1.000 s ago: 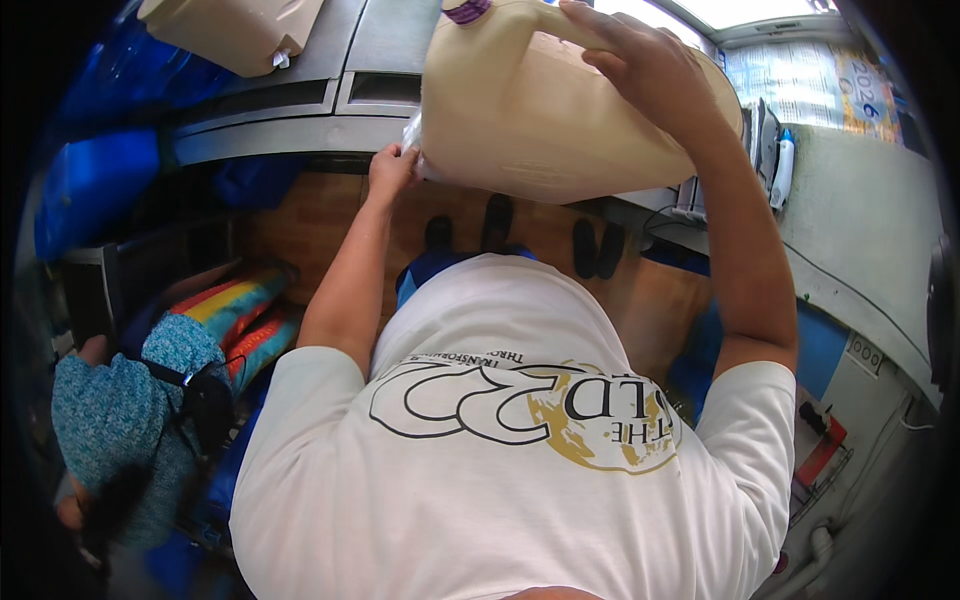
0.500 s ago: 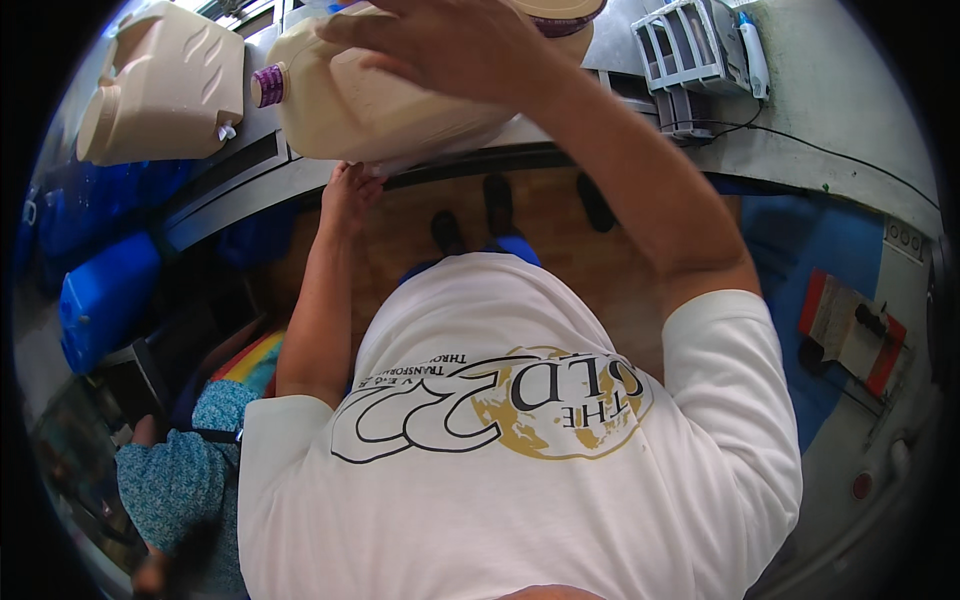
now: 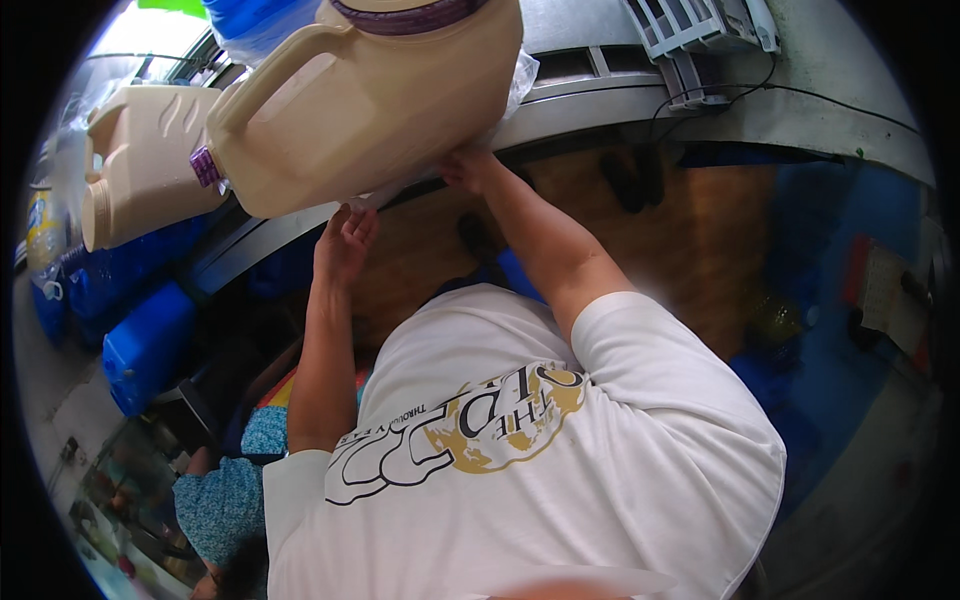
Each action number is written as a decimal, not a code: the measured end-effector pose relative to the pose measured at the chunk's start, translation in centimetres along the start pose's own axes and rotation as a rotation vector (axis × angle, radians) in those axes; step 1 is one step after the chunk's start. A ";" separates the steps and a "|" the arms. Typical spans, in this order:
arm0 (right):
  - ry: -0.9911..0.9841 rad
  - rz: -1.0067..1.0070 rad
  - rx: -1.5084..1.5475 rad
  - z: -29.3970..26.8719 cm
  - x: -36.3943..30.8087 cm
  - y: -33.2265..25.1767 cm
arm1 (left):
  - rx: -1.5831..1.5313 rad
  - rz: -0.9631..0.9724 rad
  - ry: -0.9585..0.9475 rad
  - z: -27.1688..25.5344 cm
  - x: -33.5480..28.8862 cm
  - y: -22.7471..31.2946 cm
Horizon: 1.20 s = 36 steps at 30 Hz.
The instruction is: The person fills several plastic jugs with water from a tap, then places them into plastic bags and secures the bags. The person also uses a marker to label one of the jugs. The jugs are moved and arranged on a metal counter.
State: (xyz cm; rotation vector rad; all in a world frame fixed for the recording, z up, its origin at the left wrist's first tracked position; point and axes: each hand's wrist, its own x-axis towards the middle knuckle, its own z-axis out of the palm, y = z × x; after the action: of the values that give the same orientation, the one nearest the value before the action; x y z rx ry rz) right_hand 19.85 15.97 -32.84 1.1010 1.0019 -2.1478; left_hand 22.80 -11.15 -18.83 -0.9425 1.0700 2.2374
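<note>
A big beige jug (image 3: pixel 390 110) with a moulded handle, a purple cap and a wide purple-rimmed lid lies on its side on the metal counter. Thin clear plastic film (image 3: pixel 385 192) shows under its near edge. My left hand (image 3: pixel 346 240) is closed, pinching the film just below the jug. Further right, my right hand (image 3: pixel 468 166) is closed at the jug's lower edge, its fingers curled on the same film and partly hidden. More film (image 3: pixel 522 78) bunches out at the jug's right end.
Another beige jug (image 3: pixel 150 165) lies at the left, above several blue containers (image 3: pixel 150 345). A grey plastic rack (image 3: pixel 690 30) and a black cable stand at the right. A person in a blue patterned top (image 3: pixel 220 505) is at the lower left.
My right hand has come down from over the jug to its near lower edge. The jug appears nearer and turned a little in view. My left hand keeps its pinch below it.
</note>
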 end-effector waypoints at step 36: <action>-0.003 -0.038 -0.051 -5.9 -4.0 -7.6 | 0.070 0.073 0.264 0.6 2.1 -2.1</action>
State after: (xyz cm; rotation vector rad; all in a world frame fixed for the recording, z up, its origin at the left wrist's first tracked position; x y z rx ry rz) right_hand 19.18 25.58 -28.95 1.0619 1.0784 -2.1413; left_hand 22.62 -9.15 -21.15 -1.2110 1.3073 2.1587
